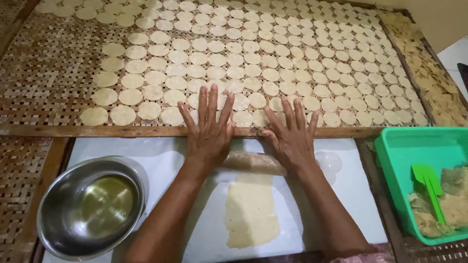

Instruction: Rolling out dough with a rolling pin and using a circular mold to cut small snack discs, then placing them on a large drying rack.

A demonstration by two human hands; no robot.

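— What's covered up?

— The rolling pin (253,162): both ends sit under the flat palms of the left hand (208,131) and right hand (291,136), so only its middle shows.

— And the dough sheet (251,209)?

— Its top edge disappears beneath the pin.

— Anything cut off?

— The steel bowl (73,204) loses its rim at seven o'clock. The green tub (397,160) runs off at three o'clock, and the green scraper (429,187) sinks its blade into the dough lumps. The woven drying tray (48,73) and its pale discs run past twelve o'clock.
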